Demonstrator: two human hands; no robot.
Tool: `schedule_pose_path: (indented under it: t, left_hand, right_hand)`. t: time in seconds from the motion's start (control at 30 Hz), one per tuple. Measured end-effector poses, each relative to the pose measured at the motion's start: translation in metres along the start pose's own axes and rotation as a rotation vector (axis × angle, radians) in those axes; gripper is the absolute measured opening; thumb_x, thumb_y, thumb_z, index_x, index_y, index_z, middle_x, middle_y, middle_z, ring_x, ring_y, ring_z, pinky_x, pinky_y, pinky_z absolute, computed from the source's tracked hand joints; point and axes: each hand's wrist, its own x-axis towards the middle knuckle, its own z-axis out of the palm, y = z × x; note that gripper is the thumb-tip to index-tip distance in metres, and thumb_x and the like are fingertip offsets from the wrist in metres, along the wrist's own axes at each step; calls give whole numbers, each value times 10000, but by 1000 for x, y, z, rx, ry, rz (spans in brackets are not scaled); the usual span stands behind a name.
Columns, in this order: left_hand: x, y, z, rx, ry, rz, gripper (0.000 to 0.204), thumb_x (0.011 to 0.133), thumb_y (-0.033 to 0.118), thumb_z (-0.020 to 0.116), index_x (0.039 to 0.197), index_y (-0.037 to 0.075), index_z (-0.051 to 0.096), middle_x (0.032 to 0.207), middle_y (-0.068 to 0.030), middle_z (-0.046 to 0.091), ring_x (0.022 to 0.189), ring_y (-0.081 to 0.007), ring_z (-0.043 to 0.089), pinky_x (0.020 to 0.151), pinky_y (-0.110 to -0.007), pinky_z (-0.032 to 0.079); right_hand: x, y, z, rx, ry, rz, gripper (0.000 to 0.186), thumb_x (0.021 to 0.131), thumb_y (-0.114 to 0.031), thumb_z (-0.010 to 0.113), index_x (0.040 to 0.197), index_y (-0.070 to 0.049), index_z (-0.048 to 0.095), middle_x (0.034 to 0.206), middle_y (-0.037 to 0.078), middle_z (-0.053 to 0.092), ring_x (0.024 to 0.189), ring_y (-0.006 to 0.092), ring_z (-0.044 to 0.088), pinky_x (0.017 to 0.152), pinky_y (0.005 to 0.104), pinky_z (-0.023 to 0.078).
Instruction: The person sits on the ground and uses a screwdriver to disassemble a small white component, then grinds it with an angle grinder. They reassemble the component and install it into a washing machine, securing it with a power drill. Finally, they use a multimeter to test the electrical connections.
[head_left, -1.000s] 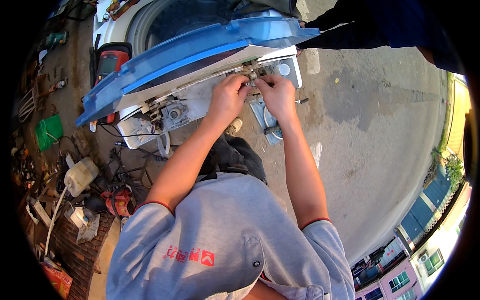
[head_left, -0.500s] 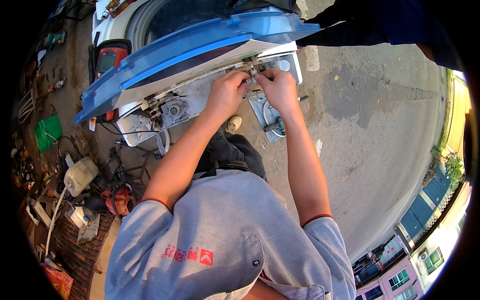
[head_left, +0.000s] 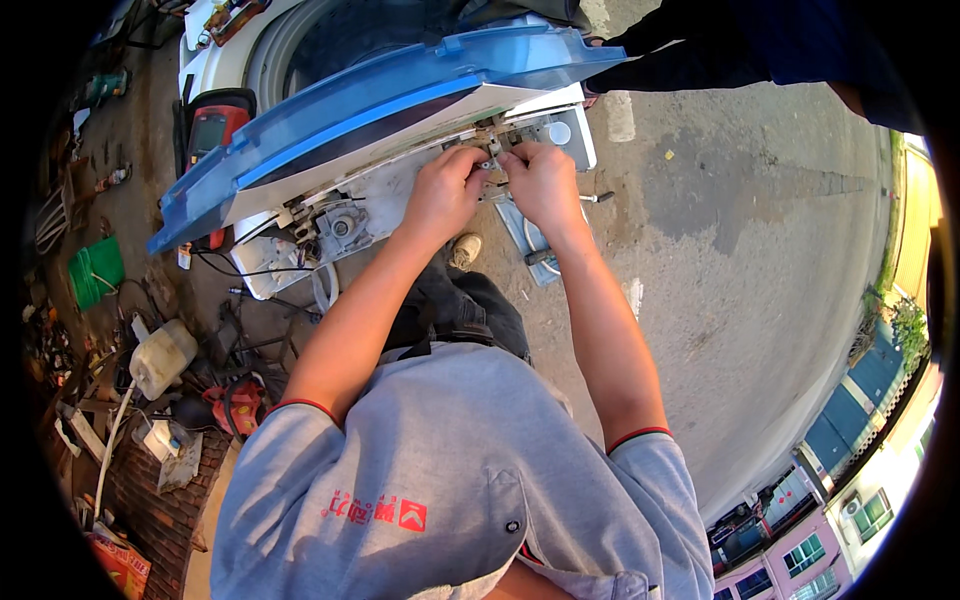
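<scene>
A washing machine's top panel, white with a translucent blue lid, is tipped up in front of me with its underside showing. My left hand and my right hand meet at a small metal part near the panel's right end. The fingers of both hands are pinched on it. A round grey fitting and black wires sit at the panel's left end. What lies under my fingers is hidden.
The machine's drum opening is behind the lid, with a red meter to its left. A grey plate lies on the concrete below my hands. A green tub, white jug and red tool clutter the left. Another person's dark sleeve shows at top right.
Both hands stay on the same small part, with only slight finger shifts. The panel and hands sit a little higher in the picture.
</scene>
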Motion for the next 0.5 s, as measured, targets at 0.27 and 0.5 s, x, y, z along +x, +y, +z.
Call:
schedule_pose_path:
  t: [0.27,0.5]
  left_hand:
    - [7,10,0,-31,-78,-111,178,778,10,696,937,-24,625,904,-120,648,752,-202,665,650,-294,537]
    - [2,16,-9,-79,-74,-182,178,776,-48,684,937,-20,614,946,-98,625,739,-181,653,644,-273,542]
  right_hand:
    - [-19,11,14,89,172,-116,143,822,-96,624,893,16,677,821,247,634,762,397,623,682,437,505]
    - [-35,6,18,212,161,-51,166,827,-88,621,959,12,624,818,224,648,733,378,644,638,426,524]
